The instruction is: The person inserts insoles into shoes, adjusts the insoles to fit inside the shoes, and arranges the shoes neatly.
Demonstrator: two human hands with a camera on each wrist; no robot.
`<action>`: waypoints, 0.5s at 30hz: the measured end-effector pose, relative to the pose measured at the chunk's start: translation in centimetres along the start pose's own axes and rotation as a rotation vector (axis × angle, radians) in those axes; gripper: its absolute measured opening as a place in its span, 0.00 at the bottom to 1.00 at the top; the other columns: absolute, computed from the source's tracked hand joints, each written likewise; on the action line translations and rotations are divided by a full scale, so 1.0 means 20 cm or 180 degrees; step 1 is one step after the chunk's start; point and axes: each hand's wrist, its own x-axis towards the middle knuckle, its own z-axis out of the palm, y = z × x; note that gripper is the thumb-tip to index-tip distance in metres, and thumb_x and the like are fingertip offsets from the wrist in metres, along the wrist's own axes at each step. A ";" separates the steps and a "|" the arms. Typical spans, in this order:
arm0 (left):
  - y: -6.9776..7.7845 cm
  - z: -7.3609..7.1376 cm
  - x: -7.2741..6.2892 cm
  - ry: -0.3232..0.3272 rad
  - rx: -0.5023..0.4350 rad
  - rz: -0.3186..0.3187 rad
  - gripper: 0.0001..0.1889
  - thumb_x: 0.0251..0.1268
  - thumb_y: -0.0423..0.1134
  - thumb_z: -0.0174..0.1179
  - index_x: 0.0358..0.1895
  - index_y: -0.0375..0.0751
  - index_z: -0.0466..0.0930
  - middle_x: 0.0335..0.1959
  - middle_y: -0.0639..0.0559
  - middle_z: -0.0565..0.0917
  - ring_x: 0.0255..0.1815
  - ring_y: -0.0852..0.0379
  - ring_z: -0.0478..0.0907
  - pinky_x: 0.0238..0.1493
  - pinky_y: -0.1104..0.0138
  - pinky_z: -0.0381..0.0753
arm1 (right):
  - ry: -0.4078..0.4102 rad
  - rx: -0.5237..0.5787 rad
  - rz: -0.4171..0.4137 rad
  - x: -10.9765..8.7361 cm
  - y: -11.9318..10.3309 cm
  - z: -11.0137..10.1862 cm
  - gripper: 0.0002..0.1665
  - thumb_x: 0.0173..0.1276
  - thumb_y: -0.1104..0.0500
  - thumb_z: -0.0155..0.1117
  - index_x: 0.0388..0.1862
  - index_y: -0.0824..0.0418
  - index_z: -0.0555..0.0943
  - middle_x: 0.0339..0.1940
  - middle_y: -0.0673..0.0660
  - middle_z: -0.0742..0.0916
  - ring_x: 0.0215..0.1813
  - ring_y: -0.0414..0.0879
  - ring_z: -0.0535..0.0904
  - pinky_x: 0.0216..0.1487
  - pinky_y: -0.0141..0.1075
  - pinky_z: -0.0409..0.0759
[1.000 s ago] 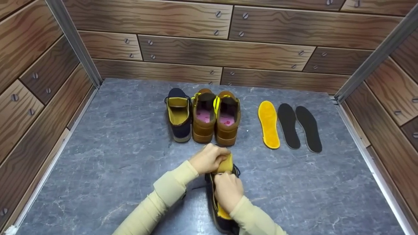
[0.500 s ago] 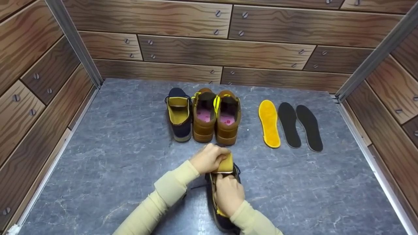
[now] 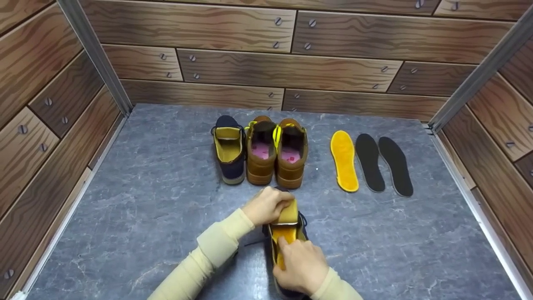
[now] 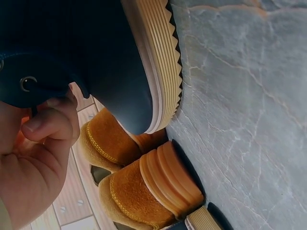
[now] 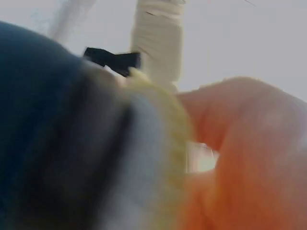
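A dark navy shoe (image 3: 280, 287) stands at the front, its toe pointing away. My left hand (image 3: 265, 206) pinches its tan tongue (image 3: 288, 213) and holds it up; in the left wrist view, the left hand (image 4: 41, 148) is beside an eyelet of the shoe (image 4: 115, 72). A fuzzy yellow insole (image 3: 285, 234) lies inside the shoe opening. Over it, my right hand (image 3: 303, 264) has its index finger extended onto the insole and its thumb near the shoe's left edge. The right wrist view is blurred, showing the insole's yellow edge (image 5: 175, 129) against the fingers.
Behind the hands stand a matching navy shoe (image 3: 232, 171) and two brown shoes (image 3: 260, 177) with pink linings. To the right lie another yellow insole (image 3: 344, 162) and two black insoles (image 3: 369, 162). Wood-patterned walls (image 3: 233, 27) enclose the grey marbled floor (image 3: 166, 166).
My right hand has drawn back toward the heel and its index finger has straightened, uncovering the front of the insole. The left hand keeps holding the tongue.
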 end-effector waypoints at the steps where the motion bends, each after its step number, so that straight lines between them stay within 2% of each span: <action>1: 0.00 0.00 0.00 0.0002 -0.0008 0.0007 0.12 0.71 0.27 0.59 0.50 0.37 0.89 0.40 0.41 0.93 0.38 0.46 0.91 0.45 0.58 0.91 | -0.0100 0.0045 0.0002 0.00 0.00 -0.01 0.22 0.53 0.48 0.74 0.40 0.61 0.81 0.20 0.60 0.82 0.22 0.63 0.81 0.18 0.52 0.74; 3: 0.00 0.01 0.00 0.0017 -0.0008 0.0009 0.12 0.71 0.27 0.60 0.51 0.36 0.89 0.41 0.41 0.93 0.39 0.46 0.91 0.46 0.58 0.91 | -0.0266 0.0098 0.0011 -0.01 0.01 -0.03 0.28 0.52 0.44 0.77 0.42 0.62 0.82 0.22 0.62 0.83 0.24 0.63 0.82 0.19 0.53 0.75; 6: 0.00 0.01 0.00 0.0015 -0.0012 0.0007 0.12 0.71 0.27 0.60 0.50 0.36 0.89 0.40 0.40 0.93 0.39 0.45 0.91 0.47 0.57 0.91 | -0.0344 0.0117 0.0012 -0.01 0.01 -0.03 0.31 0.50 0.42 0.80 0.42 0.63 0.82 0.25 0.64 0.84 0.26 0.64 0.82 0.21 0.54 0.77; 15: 0.00 0.02 -0.01 -0.0015 -0.0005 -0.0016 0.12 0.70 0.26 0.60 0.49 0.38 0.89 0.36 0.43 0.92 0.37 0.47 0.90 0.44 0.60 0.91 | -0.0028 0.0381 0.0010 -0.01 0.03 -0.02 0.13 0.49 0.57 0.72 0.28 0.62 0.78 0.20 0.58 0.78 0.24 0.62 0.80 0.21 0.53 0.76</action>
